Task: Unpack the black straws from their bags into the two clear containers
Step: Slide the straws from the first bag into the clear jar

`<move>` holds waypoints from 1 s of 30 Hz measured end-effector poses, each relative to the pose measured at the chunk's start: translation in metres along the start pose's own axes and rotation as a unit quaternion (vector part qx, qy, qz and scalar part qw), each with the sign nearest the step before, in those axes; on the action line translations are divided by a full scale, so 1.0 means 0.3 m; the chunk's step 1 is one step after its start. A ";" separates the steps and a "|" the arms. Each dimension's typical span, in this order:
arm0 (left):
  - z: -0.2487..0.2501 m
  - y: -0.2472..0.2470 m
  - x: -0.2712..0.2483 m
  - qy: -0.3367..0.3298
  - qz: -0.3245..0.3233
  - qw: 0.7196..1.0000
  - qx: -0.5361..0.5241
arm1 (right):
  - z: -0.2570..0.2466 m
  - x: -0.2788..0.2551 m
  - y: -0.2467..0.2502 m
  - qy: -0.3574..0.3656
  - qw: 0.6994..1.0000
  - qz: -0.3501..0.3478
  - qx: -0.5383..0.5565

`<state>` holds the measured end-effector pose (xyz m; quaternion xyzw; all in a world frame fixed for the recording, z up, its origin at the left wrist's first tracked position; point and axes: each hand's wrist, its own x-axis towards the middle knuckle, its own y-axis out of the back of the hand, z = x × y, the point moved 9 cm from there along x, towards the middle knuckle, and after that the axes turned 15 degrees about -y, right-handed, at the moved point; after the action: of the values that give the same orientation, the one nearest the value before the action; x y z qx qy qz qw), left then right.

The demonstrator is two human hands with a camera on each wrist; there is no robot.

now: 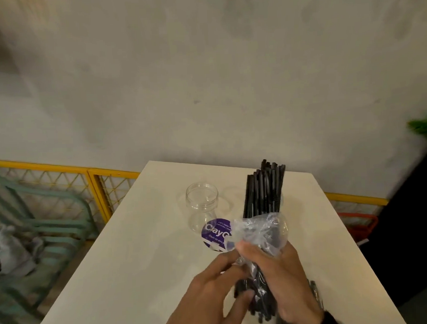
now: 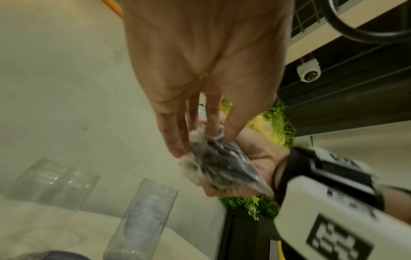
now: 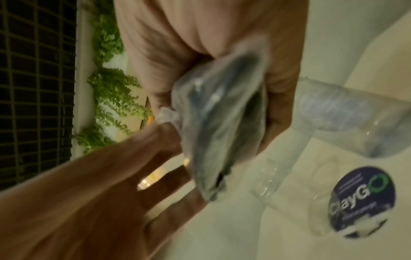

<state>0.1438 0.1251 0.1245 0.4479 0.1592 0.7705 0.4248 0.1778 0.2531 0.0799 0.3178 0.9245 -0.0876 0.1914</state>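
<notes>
Low over the white table, my right hand grips a clear plastic bag of black straws around its middle. My left hand pinches the bag from the left; in the left wrist view its fingers and thumb close on the bag's crumpled end. An empty clear container stands behind the hands. To its right, a bunch of black straws stands upright in the second container, which is mostly hidden. The right wrist view is blurred and shows the bag in the palm.
A round purple sticker lies on the table just in front of the empty container. A yellow mesh fence runs behind the table on the left, and a green plant sits at the far right. The grey wall is close behind.
</notes>
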 end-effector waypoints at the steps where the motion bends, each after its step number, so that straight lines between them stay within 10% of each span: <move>1: -0.021 0.001 0.004 0.005 -0.030 0.999 -0.021 | -0.010 0.014 0.012 0.003 0.999 0.013 -0.041; 5: -0.158 0.054 0.015 0.059 -0.108 0.991 -0.051 | -0.038 0.063 0.009 0.002 0.968 0.024 -0.252; 14: -0.741 0.257 0.054 0.270 -0.019 0.962 0.021 | -0.291 0.155 -0.052 0.050 0.830 0.095 -0.547; 21: -0.971 0.098 0.189 0.251 -0.055 0.966 -0.037 | -0.441 0.280 -0.139 0.022 0.651 0.092 -0.753; 30: -0.976 0.025 0.230 0.185 -0.019 0.978 -0.099 | -0.455 0.397 -0.180 -0.050 0.563 0.073 -0.821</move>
<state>-0.1182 0.2153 0.0070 0.2504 0.1664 0.8438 0.4445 0.0172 0.3157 0.1578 0.0846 0.5600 0.7080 0.4218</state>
